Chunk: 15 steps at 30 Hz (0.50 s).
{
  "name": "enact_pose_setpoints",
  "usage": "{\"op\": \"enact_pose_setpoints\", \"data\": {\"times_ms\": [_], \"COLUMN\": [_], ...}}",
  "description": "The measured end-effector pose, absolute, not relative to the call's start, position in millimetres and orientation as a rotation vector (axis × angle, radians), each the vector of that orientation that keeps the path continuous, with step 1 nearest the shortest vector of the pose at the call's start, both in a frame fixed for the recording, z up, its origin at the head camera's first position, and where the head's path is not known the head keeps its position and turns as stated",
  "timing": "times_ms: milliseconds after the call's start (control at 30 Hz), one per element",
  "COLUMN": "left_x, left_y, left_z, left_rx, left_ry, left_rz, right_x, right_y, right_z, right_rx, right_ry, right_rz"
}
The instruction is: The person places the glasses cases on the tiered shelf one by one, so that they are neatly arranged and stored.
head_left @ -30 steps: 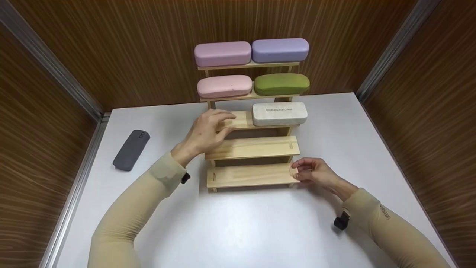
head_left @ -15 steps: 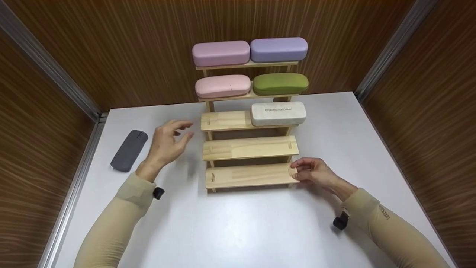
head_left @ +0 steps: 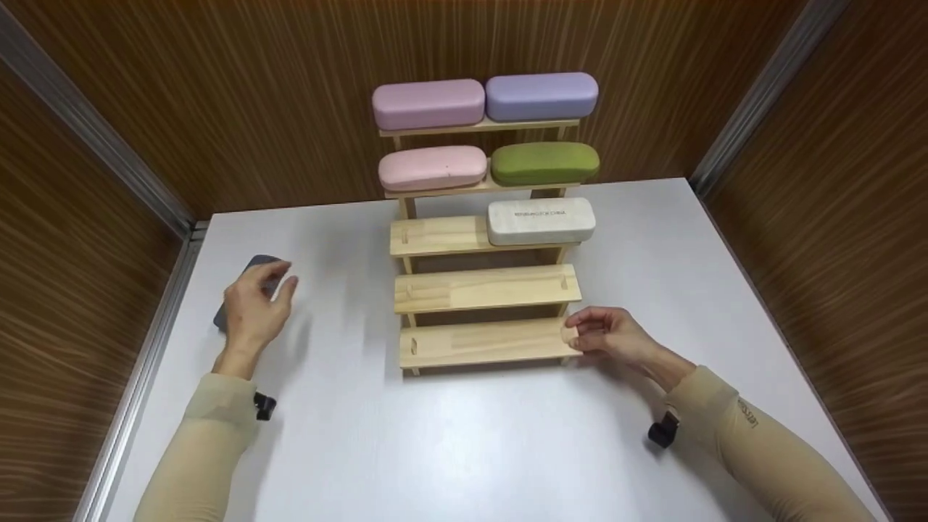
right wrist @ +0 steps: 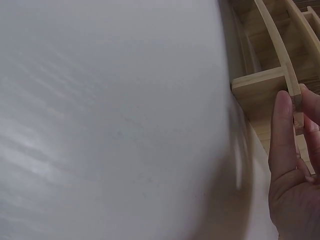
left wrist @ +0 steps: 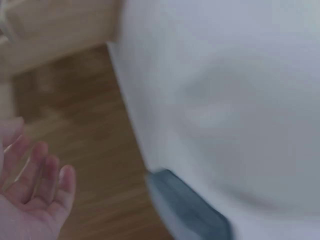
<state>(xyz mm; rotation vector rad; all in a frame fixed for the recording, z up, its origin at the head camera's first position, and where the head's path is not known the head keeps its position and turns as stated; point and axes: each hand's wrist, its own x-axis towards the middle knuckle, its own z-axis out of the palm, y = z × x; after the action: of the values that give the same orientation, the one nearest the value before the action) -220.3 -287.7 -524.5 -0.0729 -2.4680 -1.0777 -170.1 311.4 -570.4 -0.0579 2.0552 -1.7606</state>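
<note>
My left hand hangs over the dark grey glasses case at the table's left, hiding most of it. In the left wrist view, the blurred case lies apart from the loosely bent fingers, and nothing is held. My right hand pinches the right end of the lowest board of a stepped wooden rack. The right wrist view has the thumb against the board's edge, with fingers on its other side.
Upper tiers bear a mauve case, a lavender case, a light pink case, a green case and a white case with lettering. Wood-grain panels enclose the white table at the back and sides.
My left hand has moved left, away from the rack's third tier and over to the grey glasses case. The right hand stays on the lowest board.
</note>
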Motion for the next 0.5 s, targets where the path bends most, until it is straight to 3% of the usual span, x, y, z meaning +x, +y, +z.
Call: {"op": "enact_pose_setpoints", "data": {"times_ms": [500], "left_x": [-210], "left_y": [-353], "left_z": [-567], "left_rx": [0.283], "left_ry": [-2.551], "left_rz": [-1.034], "right_x": [-170], "right_y": [310], "right_z": [-568], "right_rx": [-0.041], "right_ry": [2.04], "right_rz": [-1.768]}}
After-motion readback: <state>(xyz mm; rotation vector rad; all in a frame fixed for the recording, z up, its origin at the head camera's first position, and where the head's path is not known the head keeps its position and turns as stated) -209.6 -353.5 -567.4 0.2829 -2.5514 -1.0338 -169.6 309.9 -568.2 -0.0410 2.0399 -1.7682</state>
